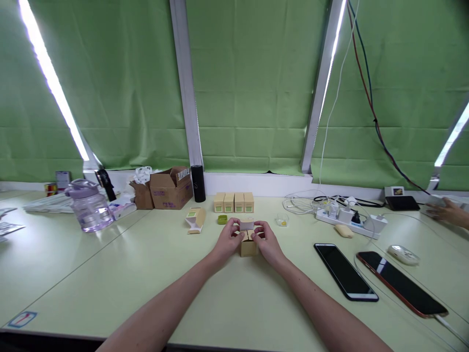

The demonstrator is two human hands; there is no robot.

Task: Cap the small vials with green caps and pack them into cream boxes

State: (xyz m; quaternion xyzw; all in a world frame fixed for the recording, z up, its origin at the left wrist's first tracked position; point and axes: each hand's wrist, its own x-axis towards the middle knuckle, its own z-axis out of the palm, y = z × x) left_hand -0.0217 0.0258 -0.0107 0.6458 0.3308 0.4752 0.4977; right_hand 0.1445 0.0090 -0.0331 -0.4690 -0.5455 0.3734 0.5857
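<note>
A small tan cardboard box (248, 248) sits on the table between my hands, its top flap raised. My left hand (230, 239) closes its fingers on the box's left side, and my right hand (266, 240) does the same on the right, thumbs over the top. Behind it stands a row of several similar small boxes (233, 202) with green-edged labels. An unfolded tan box (195, 220) lies to the left. Near my left hand is a small green container (222, 219); beyond my right hand is a clear dish (282, 220) with something yellow in it.
Two phones (346, 271) (402, 283), a power strip (346, 217) and tangled cables lie right. A person's hand (449, 212) reaches in at far right. A purple jug (90, 205), brown carton (171, 188) and black cylinder (198, 183) stand left.
</note>
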